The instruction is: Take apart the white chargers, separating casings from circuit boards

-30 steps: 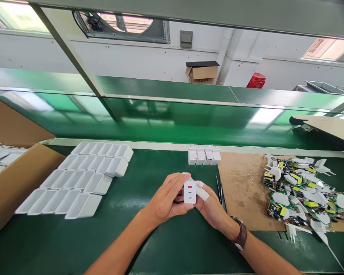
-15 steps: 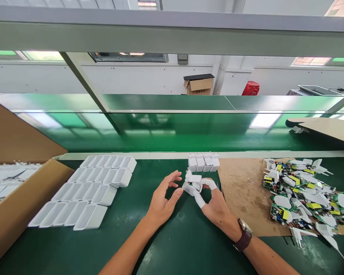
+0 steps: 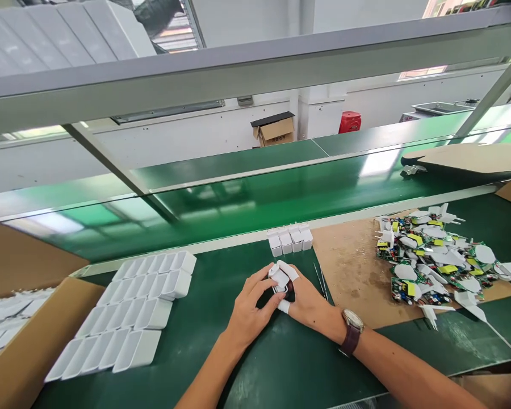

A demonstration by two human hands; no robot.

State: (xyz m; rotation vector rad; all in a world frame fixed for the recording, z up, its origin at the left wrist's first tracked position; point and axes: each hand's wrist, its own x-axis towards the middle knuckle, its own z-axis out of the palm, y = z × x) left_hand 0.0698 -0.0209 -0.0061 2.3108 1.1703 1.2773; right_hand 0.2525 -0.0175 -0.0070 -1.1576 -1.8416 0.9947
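Observation:
Between both hands sits a small white plastic housing (image 3: pixel 280 279), held just above the green bench. My left hand (image 3: pixel 251 304) has its fingers and thumb closed on the near left side of it. My right hand (image 3: pixel 302 295), with white covers on thumb and forefinger and a watch on the wrist, grips it from the right. Details inside the housing are hidden by the fingers. Beyond the hands stands a short row of assembled white units (image 3: pixel 290 240). Tweezers (image 3: pixel 321 281) lie beside my right hand.
Rows of open white plastic cases (image 3: pixel 138 349) stand at left, beside a cardboard box (image 3: pixel 63 324) of white parts. A heap of circuit boards with white pieces (image 3: pixel 447 255) covers part of a cardboard sheet (image 3: pixel 344 267) at right. A green conveyor belt (image 3: pixel 255 207) runs behind.
My left hand has come in from the left and closed on the white housing, which my right hand held before. The view has tilted, and the tweezers show more plainly.

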